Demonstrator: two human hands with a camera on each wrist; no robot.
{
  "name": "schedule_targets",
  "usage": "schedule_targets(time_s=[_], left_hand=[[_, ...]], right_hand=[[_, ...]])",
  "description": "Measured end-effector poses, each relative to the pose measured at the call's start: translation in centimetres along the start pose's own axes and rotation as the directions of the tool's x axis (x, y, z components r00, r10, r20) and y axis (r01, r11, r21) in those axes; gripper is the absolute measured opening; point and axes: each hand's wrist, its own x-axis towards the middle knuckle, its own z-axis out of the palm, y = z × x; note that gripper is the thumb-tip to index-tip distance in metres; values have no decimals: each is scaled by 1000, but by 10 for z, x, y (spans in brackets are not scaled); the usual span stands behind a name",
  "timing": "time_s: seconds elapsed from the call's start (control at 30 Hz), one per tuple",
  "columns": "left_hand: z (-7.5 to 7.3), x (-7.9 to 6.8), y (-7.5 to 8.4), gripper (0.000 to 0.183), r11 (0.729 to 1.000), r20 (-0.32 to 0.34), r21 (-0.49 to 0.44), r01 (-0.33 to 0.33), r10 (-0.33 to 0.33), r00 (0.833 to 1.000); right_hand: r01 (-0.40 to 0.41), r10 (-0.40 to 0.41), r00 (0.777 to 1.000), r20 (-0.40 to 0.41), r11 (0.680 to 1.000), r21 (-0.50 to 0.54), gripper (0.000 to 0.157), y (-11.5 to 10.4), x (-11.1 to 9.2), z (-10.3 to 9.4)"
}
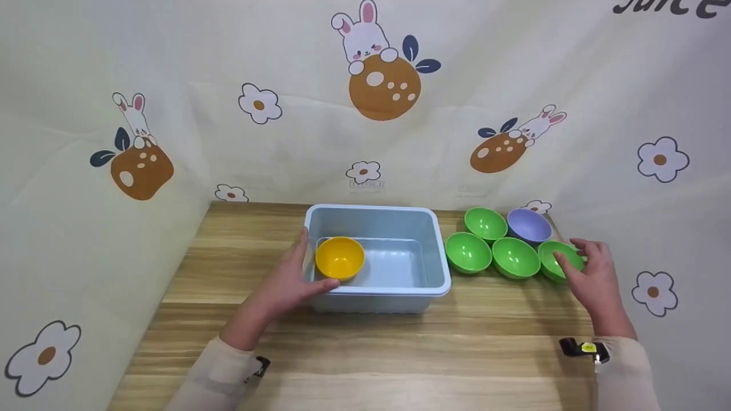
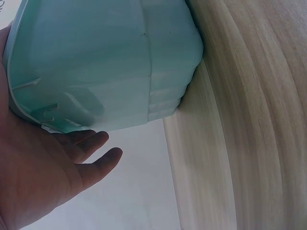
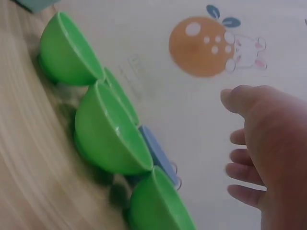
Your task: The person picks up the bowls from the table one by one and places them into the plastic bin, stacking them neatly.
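A light blue plastic bin (image 1: 377,290) stands on the wooden tabletop, with one yellow bowl (image 1: 341,258) upright inside at its left end. My left hand (image 1: 288,288) holds the bin's front left corner, its thumb over the front rim. Seen from the left wrist, the fingers (image 2: 93,143) lie outside beneath the rim. Above the rightmost green bowl (image 1: 549,264) hovers my right hand (image 1: 598,279), thumb and fingers spread around a gap. In the right wrist view that hand (image 3: 278,143) is apart from the bowls and holds nothing.
Right of the bin, more green bowls (image 1: 515,258) stand upright in a close cluster, with a purple bowl (image 1: 529,225) at the back. A printed cloth (image 1: 302,148) with rabbits and flowers hangs behind and along both sides of the table (image 1: 365,365).
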Motion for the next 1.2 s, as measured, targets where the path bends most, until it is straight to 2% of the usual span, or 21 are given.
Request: schedule_targets(time_s=[0.2,0.37,0.57,0.7,0.87,1.2], left_hand=[[0,0,0,147,1000,0,-7,-6,6,1000],[-1,1,-1,147,1000,-2,-20,-10,10,1000],[-2,1,-1,147,1000,2,-25,-4,4,1000],[-2,0,-1,147,1000,3,-24,0,0,1000],[-2,1,-1,147,1000,0,-8,-5,5,1000],[-1,0,-1,147,1000,4,-21,-19,19,1000]], right_hand=[[-113,119,990,78,991,-71,92,28,-5,5],[-157,178,974,138,976,-152,110,43,-6,11],[-188,231,954,192,957,-219,119,52,-2,13],[-199,252,937,241,954,-223,123,58,2,15],[-220,275,911,306,954,-203,128,66,6,16],[-253,290,889,355,956,-148,133,75,10,18]])
